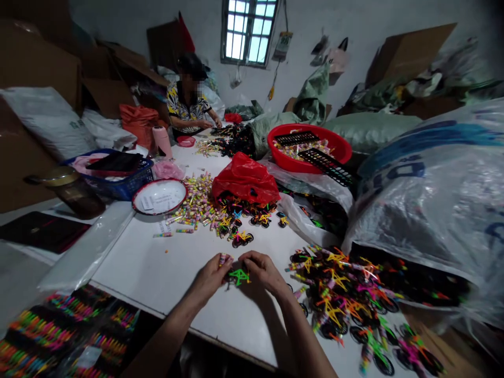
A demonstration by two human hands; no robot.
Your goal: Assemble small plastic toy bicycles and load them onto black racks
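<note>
Near the front of the white table (147, 268), my left hand (212, 272) has its fingers closed on a small wrapped candy tube (223, 259). My right hand (263, 269) pinches a green toy bicycle (238, 276) with black wheels, just right of the left hand. The bicycle hangs between the two hands, close to the tube. Beyond them lie loose toy bicycles (242, 239) and a heap of candy tubes (200, 197) beside a red plastic bag (247, 178). To the right is a pile of colourful bicycles with tubes (338, 283).
A white red-rimmed dish (159, 197), a blue basket (132, 181) and a jar (74, 191) stand at left. A red basin (342, 152) holds tubes and black racks. Large sacks (429, 194) crowd the right. Across the table a person (189, 105) works.
</note>
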